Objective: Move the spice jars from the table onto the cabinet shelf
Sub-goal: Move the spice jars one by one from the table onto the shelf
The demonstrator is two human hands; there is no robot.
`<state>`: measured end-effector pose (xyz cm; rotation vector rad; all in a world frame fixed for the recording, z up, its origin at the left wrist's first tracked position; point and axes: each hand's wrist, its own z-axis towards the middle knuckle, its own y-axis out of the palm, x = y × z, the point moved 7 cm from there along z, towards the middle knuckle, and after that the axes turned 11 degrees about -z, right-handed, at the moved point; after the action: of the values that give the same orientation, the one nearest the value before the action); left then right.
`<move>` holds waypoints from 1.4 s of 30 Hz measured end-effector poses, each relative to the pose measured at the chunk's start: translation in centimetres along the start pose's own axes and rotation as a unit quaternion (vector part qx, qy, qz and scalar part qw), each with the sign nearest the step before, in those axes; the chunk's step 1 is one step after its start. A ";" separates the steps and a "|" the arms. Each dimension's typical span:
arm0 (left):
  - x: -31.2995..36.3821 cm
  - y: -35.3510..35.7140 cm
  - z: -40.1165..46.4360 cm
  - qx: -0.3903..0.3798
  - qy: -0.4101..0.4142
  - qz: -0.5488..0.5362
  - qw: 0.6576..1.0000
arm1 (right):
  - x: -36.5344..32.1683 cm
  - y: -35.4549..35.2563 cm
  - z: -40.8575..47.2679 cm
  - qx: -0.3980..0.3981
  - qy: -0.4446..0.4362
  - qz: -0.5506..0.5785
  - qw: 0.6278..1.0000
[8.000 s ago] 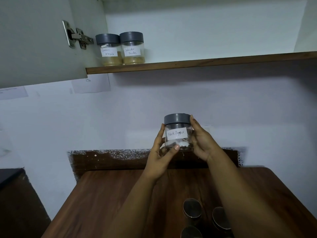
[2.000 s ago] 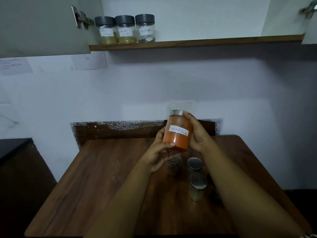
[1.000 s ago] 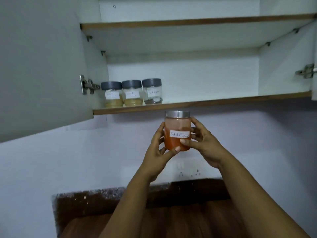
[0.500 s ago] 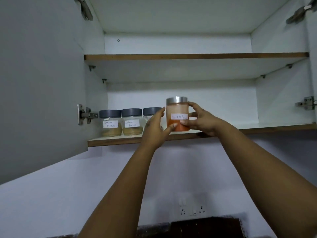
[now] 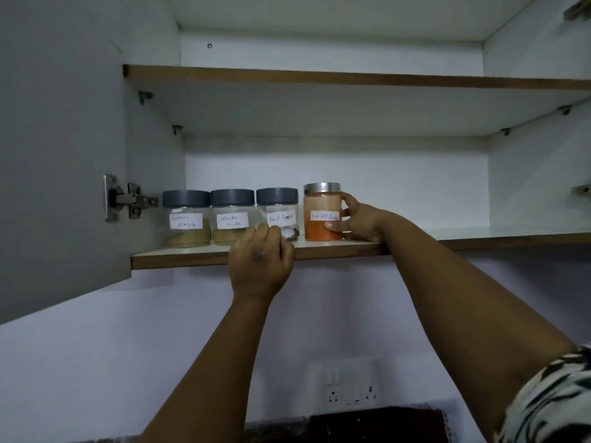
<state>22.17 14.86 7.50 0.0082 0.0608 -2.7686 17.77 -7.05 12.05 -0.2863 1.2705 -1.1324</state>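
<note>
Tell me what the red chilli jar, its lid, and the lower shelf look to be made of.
Red chilli jar: clear glass or plastic, since the orange powder shows through. Its lid: shiny silver, probably metal. Lower shelf: likely laminated board, with a smooth pale top and a brown wood-look front edge.

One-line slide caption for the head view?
Right hand grips steel-lidded orange chilli jar on wooden-edged cabinet shelf.
</note>
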 end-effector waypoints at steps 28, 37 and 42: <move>-0.2 0.2 -0.5 -0.023 -0.020 0.009 0.999 | -0.4 1.0 -1.1 -0.013 0.039 -0.205 0.978; 0.3 0.0 -0.8 -0.024 -0.031 0.007 0.999 | 0.2 1.6 -6.2 0.090 0.074 -0.358 0.926; 0.6 -0.8 -1.6 -0.012 -0.016 -0.029 0.999 | 0.7 2.7 -11.1 0.229 -0.035 -0.405 0.884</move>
<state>21.32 15.48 5.97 -0.0449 0.0867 -2.8255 9.57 -1.93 5.84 -0.5175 0.7672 -2.0735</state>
